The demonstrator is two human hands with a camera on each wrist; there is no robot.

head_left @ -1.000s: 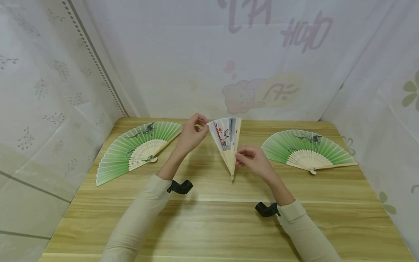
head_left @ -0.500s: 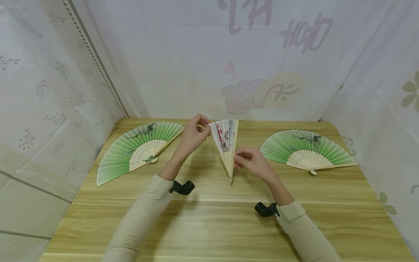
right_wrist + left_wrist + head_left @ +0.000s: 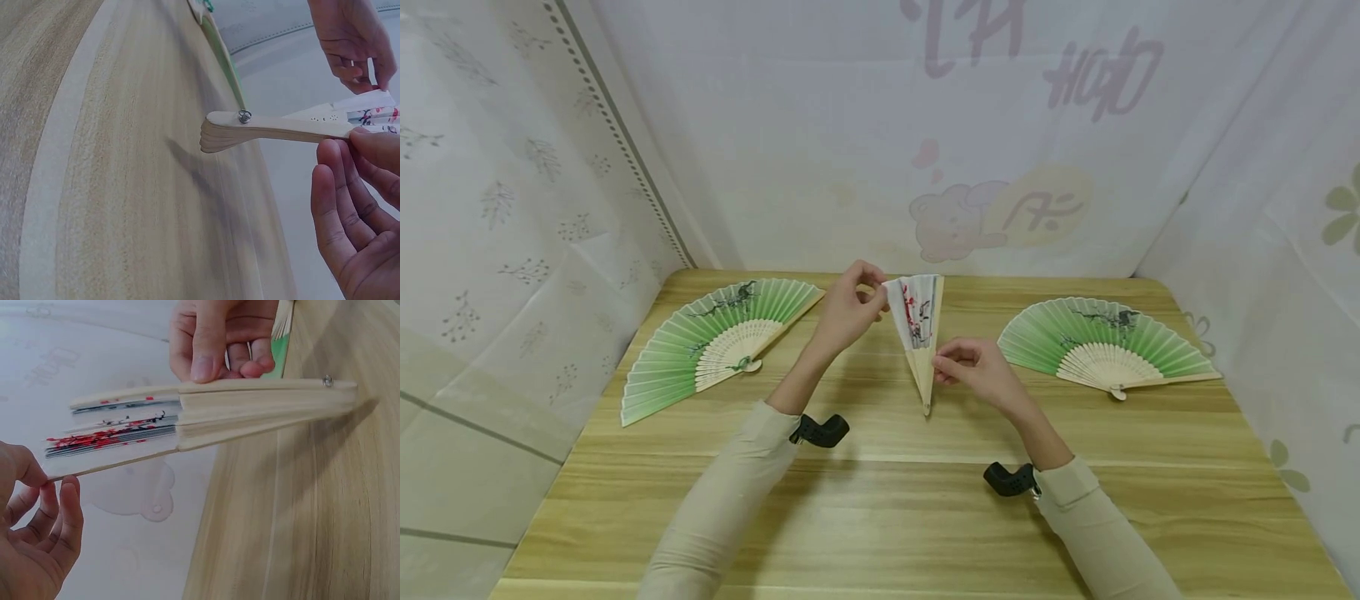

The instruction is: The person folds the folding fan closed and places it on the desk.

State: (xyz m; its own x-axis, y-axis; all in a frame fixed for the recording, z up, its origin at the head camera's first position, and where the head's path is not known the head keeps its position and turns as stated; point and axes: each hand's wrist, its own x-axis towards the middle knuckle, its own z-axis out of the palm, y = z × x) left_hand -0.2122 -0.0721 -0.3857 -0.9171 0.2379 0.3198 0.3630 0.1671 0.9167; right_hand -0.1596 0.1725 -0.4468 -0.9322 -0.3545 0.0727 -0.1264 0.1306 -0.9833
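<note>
A white folding fan (image 3: 917, 321) with red blossoms and pale wooden ribs is held above the table, spread to a narrow wedge, its pivot end pointing toward me. My left hand (image 3: 847, 308) pinches the upper left corner between thumb and fingers; the left wrist view shows this left hand (image 3: 44, 519) at the outer rib's tip. With thumb and fingertips, my right hand (image 3: 976, 367) pinches the right outer rib partway down. A metal rivet (image 3: 244, 117) joins the ribs in the right wrist view, where the stacked rib ends show. Part of the fan's leaf is cropped there.
An opened green folding fan (image 3: 715, 342) lies on the wooden table (image 3: 880, 517) at the left, and a second green fan (image 3: 1105, 342) lies spread at the right. Behind the table hangs a printed white curtain (image 3: 790, 150).
The white fan has narrowed as its two sides came closer together. My left hand has shifted slightly right, and my right hand with the pivot end has moved a little left.
</note>
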